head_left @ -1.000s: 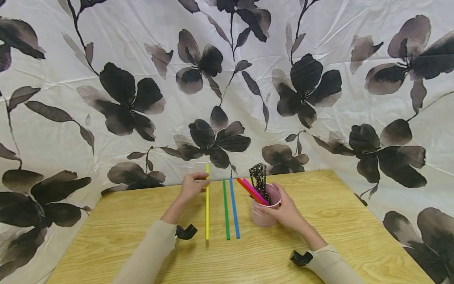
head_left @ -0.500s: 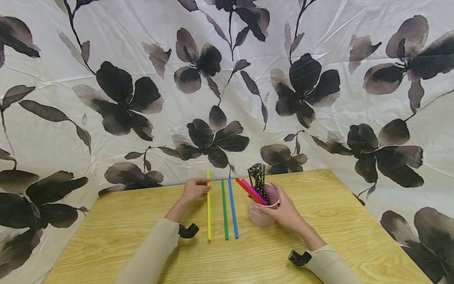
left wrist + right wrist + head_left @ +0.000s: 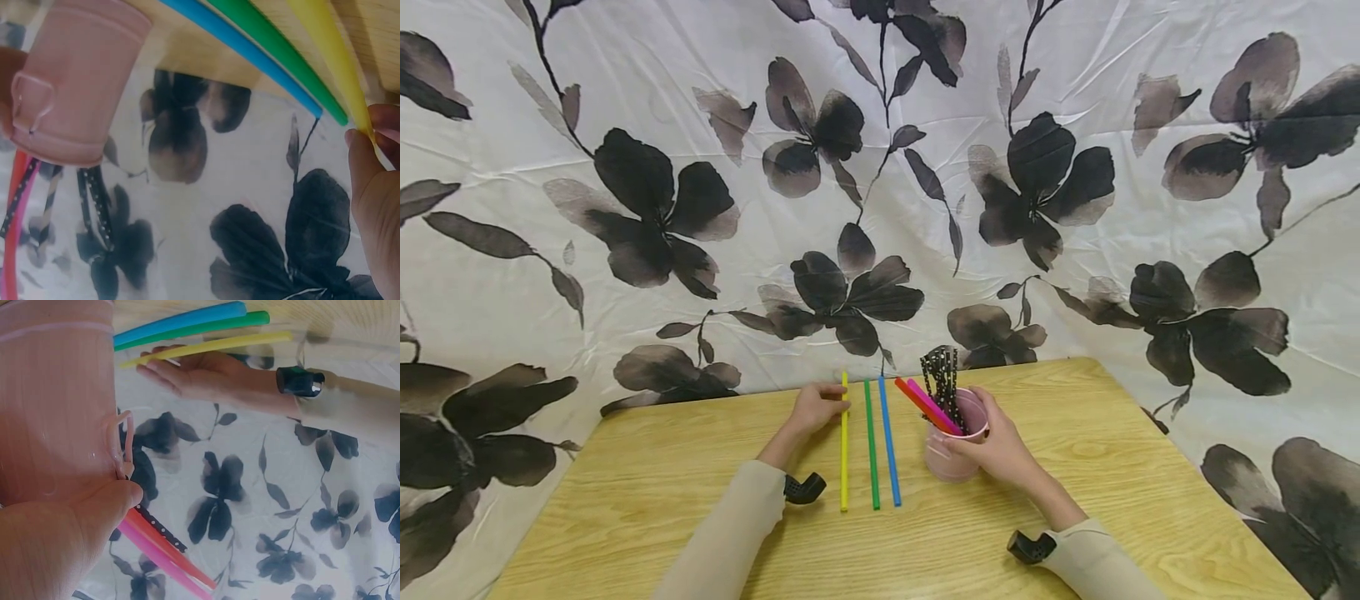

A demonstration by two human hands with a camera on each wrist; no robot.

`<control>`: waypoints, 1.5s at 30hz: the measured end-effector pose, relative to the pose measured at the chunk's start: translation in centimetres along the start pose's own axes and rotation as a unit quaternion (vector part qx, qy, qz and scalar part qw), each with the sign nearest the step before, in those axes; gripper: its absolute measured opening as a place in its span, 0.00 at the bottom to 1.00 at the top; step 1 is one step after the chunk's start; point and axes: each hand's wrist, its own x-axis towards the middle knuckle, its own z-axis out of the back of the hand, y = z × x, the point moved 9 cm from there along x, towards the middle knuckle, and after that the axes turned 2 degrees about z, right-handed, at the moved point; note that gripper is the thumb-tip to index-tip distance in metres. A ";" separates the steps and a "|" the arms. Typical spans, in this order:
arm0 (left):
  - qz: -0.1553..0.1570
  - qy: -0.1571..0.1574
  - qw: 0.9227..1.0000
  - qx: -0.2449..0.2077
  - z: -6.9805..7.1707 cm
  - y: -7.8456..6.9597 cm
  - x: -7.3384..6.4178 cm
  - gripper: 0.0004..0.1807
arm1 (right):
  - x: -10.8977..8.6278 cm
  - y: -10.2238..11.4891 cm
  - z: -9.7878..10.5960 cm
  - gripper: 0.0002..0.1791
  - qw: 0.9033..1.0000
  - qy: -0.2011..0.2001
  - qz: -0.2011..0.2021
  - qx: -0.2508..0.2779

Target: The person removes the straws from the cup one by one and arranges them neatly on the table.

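On the right half of the pale wood-grain table (image 3: 1105, 467), I see a round pink cup (image 3: 951, 461), mouth upward, gripped at its right side by the right hand (image 3: 1002, 446). A red straw (image 3: 917, 399), a magenta straw (image 3: 935, 406) and a bunch of black straws with white dots (image 3: 942, 365) stick out of it; a small loop handle (image 3: 129, 440) shows on its wall from the right wrist. Left of the cup, the left hand (image 3: 812, 409) is narrow, pinching a long yellow straw (image 3: 844, 458) near its far end. A green straw (image 3: 872, 450) and a blue straw (image 3: 889, 442), 2 in all, lie between that and the cup. Floral cloth (image 3: 925, 225) hangs beyond the far edge.
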 end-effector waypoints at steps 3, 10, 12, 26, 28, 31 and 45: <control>0.007 0.001 1.000 0.006 -0.2 0.2 0.0 0.17 | 0.0 0.0 0.0 0.52 1.000 -0.004 -0.006 0.001; 0.007 0.004 0.999 0.037 -0.4 0.3 0.2 0.17 | 0.2 -0.1 0.0 0.52 1.000 -0.005 -0.009 0.000; 0.005 0.005 0.999 0.047 -0.5 0.2 0.3 0.16 | 0.2 -0.1 0.1 0.52 1.000 -0.006 -0.006 0.001; 0.014 0.019 0.997 0.074 -1.0 0.2 0.1 0.16 | -0.5 2.5 0.7 0.49 1.000 -0.005 0.013 0.023; 0.014 0.023 0.997 0.079 -1.1 0.2 0.2 0.16 | -0.8 3.4 0.9 0.48 1.000 -0.002 0.011 0.029; 0.012 0.026 0.996 0.087 -1.2 0.2 0.3 0.16 | -0.9 3.8 1.0 0.48 1.000 0.000 0.006 0.029; 0.010 0.036 0.996 0.086 -1.7 -0.1 0.1 0.17 | -1.0 3.8 0.9 0.47 0.999 0.001 0.014 0.037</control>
